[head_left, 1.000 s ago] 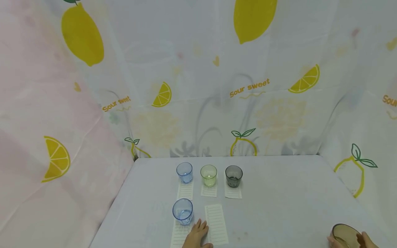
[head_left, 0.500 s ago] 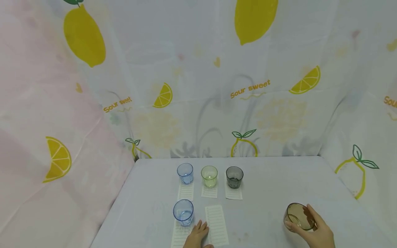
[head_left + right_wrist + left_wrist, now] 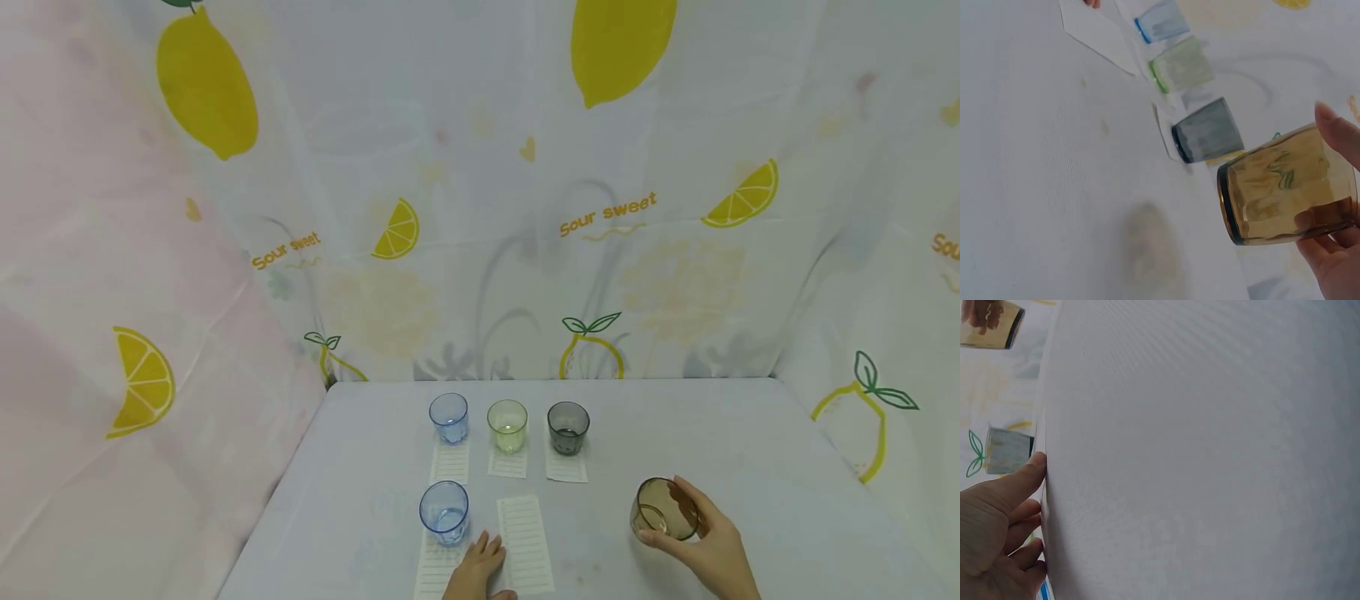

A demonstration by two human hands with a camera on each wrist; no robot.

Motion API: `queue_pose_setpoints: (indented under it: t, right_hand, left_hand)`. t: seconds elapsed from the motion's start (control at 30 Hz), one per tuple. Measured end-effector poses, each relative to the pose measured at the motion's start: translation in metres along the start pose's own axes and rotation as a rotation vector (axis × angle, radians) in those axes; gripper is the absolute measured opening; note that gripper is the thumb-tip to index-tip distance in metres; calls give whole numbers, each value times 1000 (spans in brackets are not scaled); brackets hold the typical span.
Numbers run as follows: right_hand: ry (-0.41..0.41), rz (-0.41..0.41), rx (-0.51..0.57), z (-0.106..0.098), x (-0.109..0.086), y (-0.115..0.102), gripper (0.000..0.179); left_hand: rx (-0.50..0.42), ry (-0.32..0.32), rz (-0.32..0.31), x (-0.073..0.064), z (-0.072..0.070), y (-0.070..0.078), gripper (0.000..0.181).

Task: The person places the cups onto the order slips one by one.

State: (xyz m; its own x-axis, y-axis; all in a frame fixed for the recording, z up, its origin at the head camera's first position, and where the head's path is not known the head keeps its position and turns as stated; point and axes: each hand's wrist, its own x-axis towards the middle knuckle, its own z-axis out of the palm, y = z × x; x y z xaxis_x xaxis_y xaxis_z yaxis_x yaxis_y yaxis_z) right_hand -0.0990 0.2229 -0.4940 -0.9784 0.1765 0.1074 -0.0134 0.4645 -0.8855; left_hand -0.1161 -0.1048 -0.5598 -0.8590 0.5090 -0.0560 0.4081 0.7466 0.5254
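Observation:
My right hand point(image 3: 712, 542) grips an amber glass point(image 3: 654, 515) by its side, thumb and fingers around it. In the right wrist view the amber glass point(image 3: 1285, 194) hangs tilted above the table with a blurred shadow under it. My left hand point(image 3: 477, 570) rests on the table with fingers extended, between a blue glass point(image 3: 444, 515) and a lined paper slip point(image 3: 525, 546). That blue glass stands upright on another lined slip point(image 3: 437, 575). In the left wrist view my left hand point(image 3: 997, 519) lies against the white surface, holding nothing.
At the back stand a second blue glass point(image 3: 449, 419), a green glass point(image 3: 507, 427) and a grey glass point(image 3: 567, 429), each with a lined slip in front or under it. A lemon-printed cloth point(image 3: 465, 317) hangs behind the white table point(image 3: 712, 433).
My right hand has carried the amber glass from the table's right front corner leftward and inward. My left hand and the other glasses have kept their places.

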Motion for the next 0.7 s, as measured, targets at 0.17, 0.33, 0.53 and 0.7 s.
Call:
queue_pose_setpoints:
  t: [0.17,0.33,0.53,0.7]
  right_hand:
    - [2,-95,29,15,6,-4,82]
    - [-7,-198,120,29,13,-8,79]
    - [-57,-260,195,45,24,-10,78]
    - [-113,-304,249,57,31,-14,76]
  left_hand:
    - [-4,1,-10,1,1,-2,63]
    - [-12,21,3,0,3,-2,62]
    - [-21,15,-10,0,3,-2,60]
    - [-56,-1,-45,3,3,-2,59]
